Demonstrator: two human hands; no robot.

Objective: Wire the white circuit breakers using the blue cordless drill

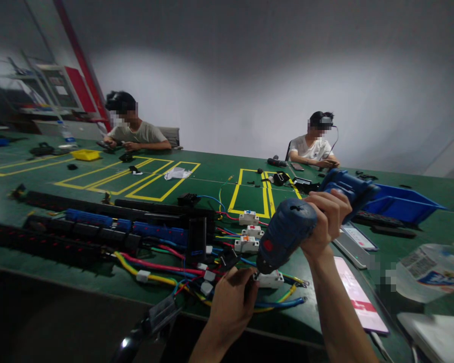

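Note:
My right hand [327, 217] is wrapped around the grip of a blue cordless drill driver [287, 229], which tilts nose-down. Its tip meets the left end of a white circuit breaker [271, 279] near the table's front edge. At that same end, my left hand [234, 297] is closed with the thumb and fingers pinched against the breaker; the exact contact is partly hidden. Several more white breakers [247, 244] lie behind it, joined to coloured wires. A thick blue cable [283, 303] and a yellow-green wire [287, 293] with ring lugs run beside my left hand.
Long black power strips [161, 227] with blue sockets lie to the left. On the right are a blue bin [404, 201], a phone [359, 297] and a plastic bottle [431, 272]. Two people sit across the green table [212, 189], and a yellow tray [86, 155] stands far left.

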